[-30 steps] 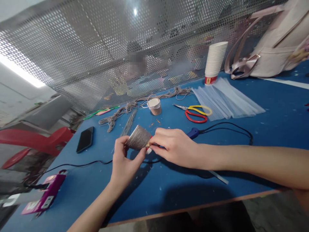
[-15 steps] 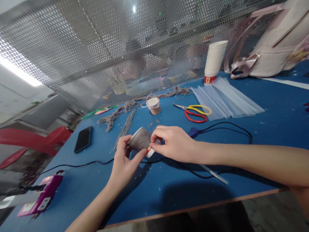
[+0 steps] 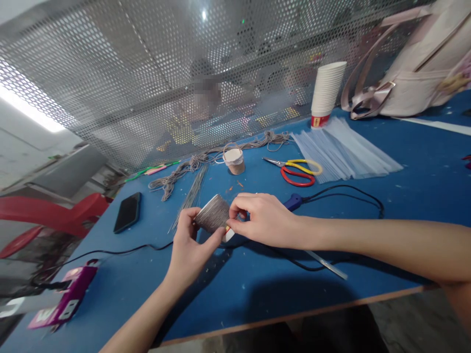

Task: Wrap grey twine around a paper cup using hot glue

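Note:
A paper cup wound with grey-brown cord (image 3: 213, 214) lies tilted in my left hand (image 3: 191, 245), whose fingers and thumb close around it from the left. Near its lower right end, a bit of white and red printed paper shows bare. My right hand (image 3: 261, 218) pinches at that end, thumb and forefinger together where the winding meets the bare paper. The cord between those fingertips is mostly hidden. Behind the hands stands a small cord-wrapped cup (image 3: 236, 163) with a handle loop. Beyond my right hand lies the blue handle of a corded tool (image 3: 293, 201), partly covered.
Scissors (image 3: 298, 170), clear plastic strips (image 3: 346, 152) and a stack of paper cups (image 3: 327, 93) lie to the right, near a bag (image 3: 412, 88). Cord bundles (image 3: 198, 161), wires (image 3: 191, 196), a phone (image 3: 127, 212) and a purple power strip (image 3: 66, 299) are leftward. Black cable (image 3: 140, 246) crosses the table.
The wound cup has turned slightly in my left hand, and less of its red print shows. Both hands stay almost in place, with a small shift of the right fingertips.

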`<state>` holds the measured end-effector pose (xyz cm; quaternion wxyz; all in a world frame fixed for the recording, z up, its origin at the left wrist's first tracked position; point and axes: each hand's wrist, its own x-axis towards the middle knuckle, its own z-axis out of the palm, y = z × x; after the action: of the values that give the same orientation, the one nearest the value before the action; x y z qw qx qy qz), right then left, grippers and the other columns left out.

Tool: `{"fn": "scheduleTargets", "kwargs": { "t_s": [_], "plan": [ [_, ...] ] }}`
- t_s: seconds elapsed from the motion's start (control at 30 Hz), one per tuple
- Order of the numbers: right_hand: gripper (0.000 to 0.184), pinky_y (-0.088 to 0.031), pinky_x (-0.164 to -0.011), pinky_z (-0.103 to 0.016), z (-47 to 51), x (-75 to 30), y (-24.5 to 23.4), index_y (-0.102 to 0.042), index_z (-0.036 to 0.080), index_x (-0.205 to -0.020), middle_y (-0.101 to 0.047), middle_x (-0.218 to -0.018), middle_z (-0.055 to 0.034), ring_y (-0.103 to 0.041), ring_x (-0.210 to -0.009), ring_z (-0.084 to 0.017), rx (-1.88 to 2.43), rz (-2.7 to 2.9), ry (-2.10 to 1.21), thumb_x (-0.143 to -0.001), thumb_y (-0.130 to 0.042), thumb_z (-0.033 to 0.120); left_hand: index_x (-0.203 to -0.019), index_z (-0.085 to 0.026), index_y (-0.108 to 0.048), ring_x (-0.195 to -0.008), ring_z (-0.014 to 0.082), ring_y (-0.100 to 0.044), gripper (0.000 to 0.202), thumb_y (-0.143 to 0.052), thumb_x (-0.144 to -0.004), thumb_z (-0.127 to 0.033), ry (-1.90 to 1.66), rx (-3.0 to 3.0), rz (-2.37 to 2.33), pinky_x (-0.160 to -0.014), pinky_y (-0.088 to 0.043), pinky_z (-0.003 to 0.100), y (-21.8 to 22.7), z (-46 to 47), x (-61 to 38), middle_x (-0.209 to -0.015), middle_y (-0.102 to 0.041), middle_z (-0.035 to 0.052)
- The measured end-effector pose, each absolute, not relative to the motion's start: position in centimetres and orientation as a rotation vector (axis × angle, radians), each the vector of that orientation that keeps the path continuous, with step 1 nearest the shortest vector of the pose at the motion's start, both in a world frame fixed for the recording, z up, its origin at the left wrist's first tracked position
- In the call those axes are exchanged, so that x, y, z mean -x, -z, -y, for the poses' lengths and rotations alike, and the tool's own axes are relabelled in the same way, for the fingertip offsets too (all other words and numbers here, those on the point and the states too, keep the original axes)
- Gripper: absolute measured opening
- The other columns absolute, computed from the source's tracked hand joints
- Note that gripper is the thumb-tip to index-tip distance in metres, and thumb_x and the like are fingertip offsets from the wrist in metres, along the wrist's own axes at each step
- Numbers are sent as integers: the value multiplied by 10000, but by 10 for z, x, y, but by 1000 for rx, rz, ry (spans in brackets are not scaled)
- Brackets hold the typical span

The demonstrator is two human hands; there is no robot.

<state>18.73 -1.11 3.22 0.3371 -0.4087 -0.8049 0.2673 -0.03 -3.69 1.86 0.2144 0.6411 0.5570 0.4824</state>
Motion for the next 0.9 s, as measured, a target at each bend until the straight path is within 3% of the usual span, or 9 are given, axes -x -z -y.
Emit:
{"fn": "scheduleTargets", "kwargs": {
  "t_s": [0.9],
  "plan": [
    [78,-362,-664,-254,7,-190,-29,-636,180,-743,-638,-777,2,-537,-700,-117,1008,2057,-747,-815,-626,207,-830,-209,-499,-635,111,-495,342,-735,-588,-256,-1370,-1761,-1506,-575,-431,232,-23,36,4,-720,-508,-36]
  ]
}}
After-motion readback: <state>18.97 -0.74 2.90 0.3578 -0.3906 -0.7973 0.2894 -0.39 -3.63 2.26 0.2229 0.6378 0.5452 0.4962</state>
